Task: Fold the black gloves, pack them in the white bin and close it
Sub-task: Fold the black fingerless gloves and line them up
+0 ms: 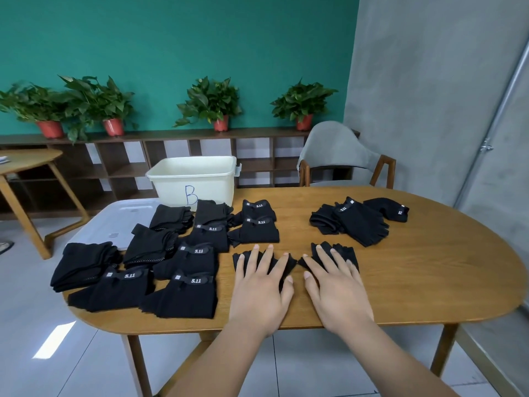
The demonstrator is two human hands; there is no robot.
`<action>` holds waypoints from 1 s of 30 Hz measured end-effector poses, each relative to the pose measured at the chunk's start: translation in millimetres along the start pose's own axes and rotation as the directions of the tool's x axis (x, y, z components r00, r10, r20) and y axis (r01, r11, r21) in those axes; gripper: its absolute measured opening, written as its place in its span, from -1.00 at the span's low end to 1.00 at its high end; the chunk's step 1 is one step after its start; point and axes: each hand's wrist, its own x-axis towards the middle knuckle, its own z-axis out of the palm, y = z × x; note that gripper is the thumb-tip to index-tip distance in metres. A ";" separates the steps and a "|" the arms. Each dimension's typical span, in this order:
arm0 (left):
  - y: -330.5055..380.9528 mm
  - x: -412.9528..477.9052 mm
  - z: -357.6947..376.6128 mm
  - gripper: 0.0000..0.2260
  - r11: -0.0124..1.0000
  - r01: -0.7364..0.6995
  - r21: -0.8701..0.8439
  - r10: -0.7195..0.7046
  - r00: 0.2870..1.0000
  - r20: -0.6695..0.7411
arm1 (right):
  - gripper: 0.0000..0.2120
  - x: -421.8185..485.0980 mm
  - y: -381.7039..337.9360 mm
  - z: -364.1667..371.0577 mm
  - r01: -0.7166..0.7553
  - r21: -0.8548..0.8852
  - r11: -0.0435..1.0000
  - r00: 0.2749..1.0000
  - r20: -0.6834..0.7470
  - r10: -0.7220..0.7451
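My left hand (262, 287) lies flat with spread fingers on a black glove (287, 265) near the table's front. To its right my right hand (333, 285) presses flat on a second black glove (345, 253). Several folded black gloves (183, 293) with "5.11" labels lie in rows to the left. A small heap of loose black gloves (362, 222) sits at the right back. The white bin (194, 179), marked "B", stands open at the table's far side. Its white lid (114, 222) lies flat at the far left, partly under gloves.
The oval wooden table (429, 267) has bare wood on its right half. A grey chair (343, 156) stands behind it. A second wooden table (25, 161) is at the far left. Potted plants (211, 104) line a low shelf at the wall.
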 end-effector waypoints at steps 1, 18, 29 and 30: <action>0.5 -0.9 0.4 -0.45 1.000 0.002 -0.019 -0.002 1.000 0.017 | -0.43 0.5 0.2 1.3 -0.006 0.022 1.000 0.999 0.036 0.005; -7.7 -7.9 -1.6 -0.79 0.952 0.194 -0.236 -0.260 0.921 -0.290 | -0.59 -5.6 3.4 -0.5 0.195 0.095 0.976 0.970 -0.163 -0.179; -11.4 -13.2 -2.4 -0.74 0.866 0.011 -0.500 -0.125 0.973 -0.194 | -0.88 -0.7 12.6 3.0 0.190 0.356 0.915 0.977 -0.165 -0.139; -11.4 -13.1 -4.2 -0.72 0.892 -0.020 -0.451 -0.087 0.973 -0.214 | -0.92 0.0 14.5 4.0 0.187 0.395 0.899 0.975 -0.184 -0.122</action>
